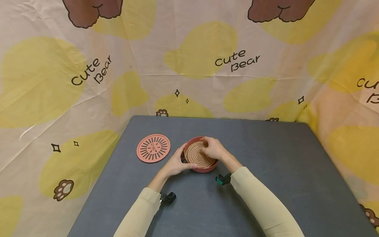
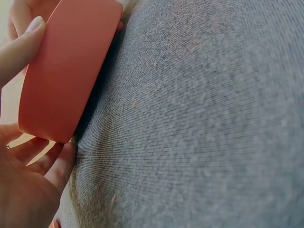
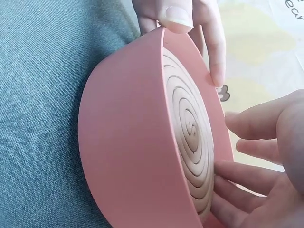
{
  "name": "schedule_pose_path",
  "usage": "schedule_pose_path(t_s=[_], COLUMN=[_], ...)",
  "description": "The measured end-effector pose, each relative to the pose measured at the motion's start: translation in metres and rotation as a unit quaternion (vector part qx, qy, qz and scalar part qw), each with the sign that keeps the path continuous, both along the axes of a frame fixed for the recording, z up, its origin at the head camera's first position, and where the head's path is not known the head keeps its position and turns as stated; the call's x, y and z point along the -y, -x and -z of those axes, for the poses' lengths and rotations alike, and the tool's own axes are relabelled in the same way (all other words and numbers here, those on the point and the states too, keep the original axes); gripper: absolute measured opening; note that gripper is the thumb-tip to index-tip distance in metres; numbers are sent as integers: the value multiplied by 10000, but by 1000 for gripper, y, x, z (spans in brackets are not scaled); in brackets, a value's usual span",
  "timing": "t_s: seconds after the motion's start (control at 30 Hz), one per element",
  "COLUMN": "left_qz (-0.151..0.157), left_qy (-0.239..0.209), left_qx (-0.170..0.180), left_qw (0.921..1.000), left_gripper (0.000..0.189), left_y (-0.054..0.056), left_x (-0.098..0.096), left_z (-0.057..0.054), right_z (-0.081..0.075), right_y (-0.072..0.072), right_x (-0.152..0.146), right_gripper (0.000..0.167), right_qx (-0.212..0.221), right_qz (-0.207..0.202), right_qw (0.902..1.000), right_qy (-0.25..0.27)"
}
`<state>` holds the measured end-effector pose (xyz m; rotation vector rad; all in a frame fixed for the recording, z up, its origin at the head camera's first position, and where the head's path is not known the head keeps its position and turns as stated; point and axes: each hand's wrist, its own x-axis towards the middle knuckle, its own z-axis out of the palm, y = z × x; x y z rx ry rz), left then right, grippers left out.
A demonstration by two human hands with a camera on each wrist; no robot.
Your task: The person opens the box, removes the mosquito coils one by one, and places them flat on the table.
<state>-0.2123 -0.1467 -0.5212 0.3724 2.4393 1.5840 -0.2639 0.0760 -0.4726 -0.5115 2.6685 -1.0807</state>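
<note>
Leftward, a pink slotted disc [image 1: 153, 148] lies on the grey tabletop [image 1: 272, 154]. Next, the left hand [image 1: 176, 164], its grip pinching the rim of a round pink dish [image 1: 204, 170]. Tan spiral coil [image 1: 197, 157] inside the dish. Then the right hand [image 1: 215, 150], grip loosely spread, fingertips touching the coil.

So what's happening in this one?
A person is working with both hands at a round pink container on a grey table. The left hand grips its side, with the thumb at the rim. The right hand has its fingers at a tan spiral coil, which is inside the container. A slotted pink disc lies apart on the table, to the left of the container.
</note>
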Motion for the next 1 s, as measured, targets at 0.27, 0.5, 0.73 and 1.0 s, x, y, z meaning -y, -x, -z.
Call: schedule_pose_path(t_s=[0.27,0.5,0.73,1.0], left_qz=[12,15,0,30], left_qy=[1,-31,-9,56], left_qx=[26,35,-46,-2], left_qw=[10000,10000,10000,10000], left_gripper=[110,110,108,111], left_y=[1,1,2,2], left_x=[1,1,1,0], left_z=[0,2,2,3], right_z=[-6,-3,-5,-8], right_y=[-1,1,3,4], right_x=[-1,-6,-12,-13], right_gripper=[45,38,35,29], right_qx=[25,13,230,644], right_qz=[-67,72,356,580], right_qw=[9996,9966,9910,9831], right_qy=[277,823,1268,1612])
